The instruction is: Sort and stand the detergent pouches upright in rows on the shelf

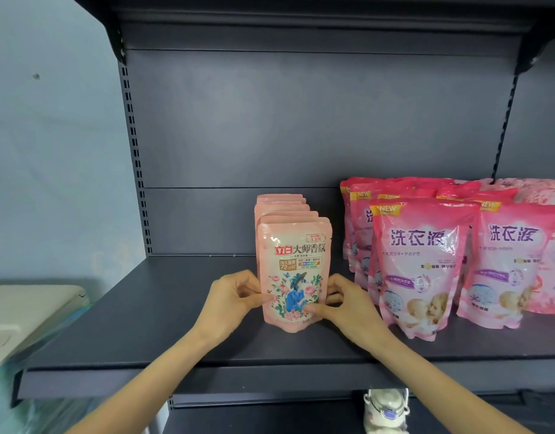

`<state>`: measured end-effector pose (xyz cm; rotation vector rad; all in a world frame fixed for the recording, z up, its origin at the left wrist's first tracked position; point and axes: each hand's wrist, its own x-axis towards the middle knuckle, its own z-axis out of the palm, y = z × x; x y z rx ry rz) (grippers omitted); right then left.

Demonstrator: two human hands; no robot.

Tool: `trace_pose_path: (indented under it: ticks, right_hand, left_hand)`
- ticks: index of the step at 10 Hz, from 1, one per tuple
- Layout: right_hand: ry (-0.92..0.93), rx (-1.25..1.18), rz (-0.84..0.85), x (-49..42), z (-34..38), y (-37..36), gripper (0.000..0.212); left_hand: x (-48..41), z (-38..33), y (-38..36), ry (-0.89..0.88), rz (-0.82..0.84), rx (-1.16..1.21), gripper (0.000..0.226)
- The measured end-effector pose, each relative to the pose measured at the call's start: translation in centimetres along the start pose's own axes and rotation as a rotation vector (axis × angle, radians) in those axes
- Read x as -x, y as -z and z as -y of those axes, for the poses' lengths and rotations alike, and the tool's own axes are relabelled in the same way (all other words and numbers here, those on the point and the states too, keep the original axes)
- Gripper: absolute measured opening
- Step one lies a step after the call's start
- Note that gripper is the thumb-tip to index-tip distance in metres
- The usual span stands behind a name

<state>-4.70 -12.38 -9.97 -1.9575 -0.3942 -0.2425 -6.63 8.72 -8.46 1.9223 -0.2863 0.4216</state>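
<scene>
Two hands meet on one pouch in the head view. The left hand (235,300) pinches the left edge of the front peach pouch (293,261) between thumb and curled fingers. The right hand (348,308) pinches its right edge low down, with the thumb laid on the printed face. The pouch stands upright on the dark shelf (144,324), towards the front lip, its base touching the deck.

It looks like a soft film pouch filled with liquid, so it is probably bottom-weighted. Its glossy skin could slip under the fingers, and its belly would give when squeezed. The side seams, where the hands are now, seem the best hold, being flatter and stiffer than the middle. Pressing the middle would likely bulge it and tip it. It should stand alone if its base is spread flat.

Its face is pale peach with red and dark Chinese lettering and a small price badge at the upper right. Lower down, a blue-dressed figure in a hat stands among roses. Directly behind it is a row of matching peach pouches (282,205), tops stepped one past the next, reaching toward the back panel (301,120). To its right, apart from it, larger pink detergent bags (417,264) stand in rows, leaning somewhat. Below and to its right, under the shelf, a pale shoe (386,408) shows.
</scene>
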Motion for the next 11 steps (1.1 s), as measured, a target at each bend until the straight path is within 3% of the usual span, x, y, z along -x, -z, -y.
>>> trace_pose_path:
  ticks: [9,11]
  right_hand:
    - [0.031,0.09,0.054,0.3,0.2,0.3,0.029]
    - [0.112,0.397,0.08,1.1,-0.8,1.2,0.045]
  left_hand:
    - [0.7,-0.1,0.5,-0.062,0.017,-0.113,0.007]
    - [2.0,0.0,1.1,-0.106,0.096,-0.317,0.02]
